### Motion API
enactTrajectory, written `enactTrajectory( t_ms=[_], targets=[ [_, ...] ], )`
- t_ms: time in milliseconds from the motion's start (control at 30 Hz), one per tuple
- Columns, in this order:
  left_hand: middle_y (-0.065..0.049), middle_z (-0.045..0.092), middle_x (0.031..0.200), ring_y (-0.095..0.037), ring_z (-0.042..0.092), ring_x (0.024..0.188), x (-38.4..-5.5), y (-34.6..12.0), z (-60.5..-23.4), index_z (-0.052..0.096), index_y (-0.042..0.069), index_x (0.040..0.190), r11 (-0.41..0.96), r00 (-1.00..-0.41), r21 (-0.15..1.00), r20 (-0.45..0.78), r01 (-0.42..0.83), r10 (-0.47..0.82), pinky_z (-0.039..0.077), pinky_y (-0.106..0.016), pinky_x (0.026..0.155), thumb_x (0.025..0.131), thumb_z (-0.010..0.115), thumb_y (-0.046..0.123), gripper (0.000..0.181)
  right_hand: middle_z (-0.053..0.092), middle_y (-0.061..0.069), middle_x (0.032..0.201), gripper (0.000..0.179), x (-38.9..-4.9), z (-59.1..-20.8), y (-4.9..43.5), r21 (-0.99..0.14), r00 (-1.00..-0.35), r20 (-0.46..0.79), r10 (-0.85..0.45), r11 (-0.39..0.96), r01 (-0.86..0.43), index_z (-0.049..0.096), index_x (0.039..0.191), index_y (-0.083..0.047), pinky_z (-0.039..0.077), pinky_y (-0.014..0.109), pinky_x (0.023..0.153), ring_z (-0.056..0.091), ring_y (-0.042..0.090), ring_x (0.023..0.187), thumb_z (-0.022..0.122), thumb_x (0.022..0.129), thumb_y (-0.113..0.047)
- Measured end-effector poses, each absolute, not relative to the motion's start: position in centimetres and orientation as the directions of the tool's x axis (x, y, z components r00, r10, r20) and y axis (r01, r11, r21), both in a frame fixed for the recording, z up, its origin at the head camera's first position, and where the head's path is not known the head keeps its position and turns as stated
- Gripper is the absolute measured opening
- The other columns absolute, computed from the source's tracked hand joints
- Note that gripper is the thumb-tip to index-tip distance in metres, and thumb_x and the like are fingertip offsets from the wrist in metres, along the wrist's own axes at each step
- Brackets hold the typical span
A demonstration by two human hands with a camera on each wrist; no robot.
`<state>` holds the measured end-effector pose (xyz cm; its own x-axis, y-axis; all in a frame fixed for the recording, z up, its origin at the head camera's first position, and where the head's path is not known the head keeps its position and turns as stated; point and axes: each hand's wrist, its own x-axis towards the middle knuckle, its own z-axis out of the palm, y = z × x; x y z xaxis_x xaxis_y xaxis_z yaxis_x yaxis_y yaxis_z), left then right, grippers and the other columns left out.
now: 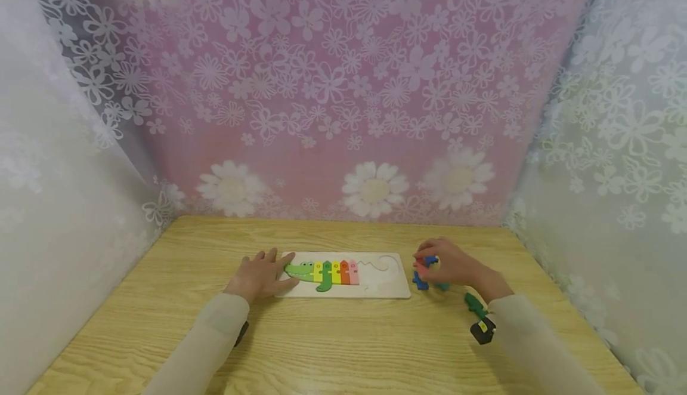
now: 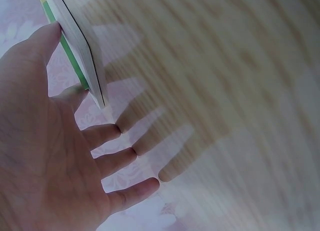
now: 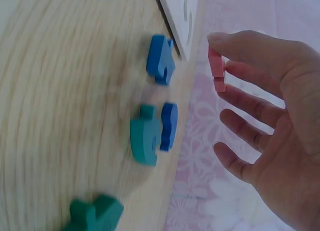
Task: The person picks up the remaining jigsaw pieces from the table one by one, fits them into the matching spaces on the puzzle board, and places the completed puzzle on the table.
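Flowered cloth (image 1: 343,102) backs the worktop (image 1: 343,347), left hand (image 1: 261,277), fingers splayed, on a board's (image 1: 394,284) nine-o'clock end, right hand (image 1: 448,262) pinching a pink piece (image 3: 216,66) near blue pieces (image 3: 160,61) at three.

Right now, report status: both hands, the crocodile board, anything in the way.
Left hand on crocodile board, left end. Right hand pinching pink piece. Board's right section unfilled. Possible obstacle: loose blue piece near board's right edge.

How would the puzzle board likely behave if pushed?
The puzzle board looks flat and straight-edged, so probably stiff. Lying low on the table, it would likely slide rather than tip, though the left hand touching it may resist that.
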<state>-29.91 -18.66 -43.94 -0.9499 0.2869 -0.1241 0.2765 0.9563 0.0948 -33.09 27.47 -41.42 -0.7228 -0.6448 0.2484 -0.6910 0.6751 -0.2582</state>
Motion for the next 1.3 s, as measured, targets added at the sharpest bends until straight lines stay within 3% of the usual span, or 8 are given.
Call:
enactTrajectory(
  t_ms=[367,667,1000,1300],
  targets=[
    [-0.022,0.033,0.167,-0.050,0.035,0.151,-30.3,-18.8,-44.2,0.032,0.029,0.164,0.959,-0.953,0.088,-0.120,0.269,0.278,0.027,-0.077,0.116,0.100,0.044,0.071,0.077,0.068,0.014,0.120,0.038,-32.8,-41.2,24.3,-0.262,-0.717,0.214,-0.663,0.668,-0.696,0.075,0.121,0.001,0.049,0.058,0.093,0.060,0.037,0.110,0.078,0.088,-0.019],
    [-0.023,0.032,0.167,-0.051,0.035,0.151,-30.2,-18.7,-44.1,0.032,0.028,0.164,0.958,-0.952,0.096,-0.123,0.270,0.281,0.026,-0.078,0.116,0.100,0.045,0.070,0.078,0.068,0.012,0.118,0.038,-33.0,-41.4,22.9,-0.253,-0.703,0.210,-0.680,0.656,-0.711,0.076,0.121,-0.001,0.049,0.047,0.089,0.058,0.029,0.104,0.079,0.087,-0.018],
    [-0.023,0.033,0.166,-0.051,0.036,0.150,-30.1,-18.6,-44.3,0.033,0.028,0.163,0.958,-0.952,0.094,-0.118,0.271,0.281,0.027,-0.078,0.116,0.099,0.044,0.071,0.078,0.066,0.015,0.125,0.042,-32.8,-41.8,21.4,-0.299,-0.723,0.174,-0.669,0.663,-0.686,0.074,0.125,-0.001,0.047,0.060,0.099,0.058,0.038,0.116,0.081,0.087,-0.019],
    [-0.024,0.035,0.165,-0.051,0.037,0.149,-29.6,-18.5,-43.7,0.035,0.026,0.163,0.958,-0.953,0.100,-0.117,0.269,0.280,0.027,-0.078,0.115,0.100,0.046,0.069,0.077,0.066,0.013,0.122,0.041,-32.9,-41.8,20.2,-0.296,-0.721,0.161,-0.674,0.664,-0.687,0.073,0.125,-0.001,0.048,0.056,0.096,0.058,0.035,0.113,0.080,0.088,-0.018]
  ],
)
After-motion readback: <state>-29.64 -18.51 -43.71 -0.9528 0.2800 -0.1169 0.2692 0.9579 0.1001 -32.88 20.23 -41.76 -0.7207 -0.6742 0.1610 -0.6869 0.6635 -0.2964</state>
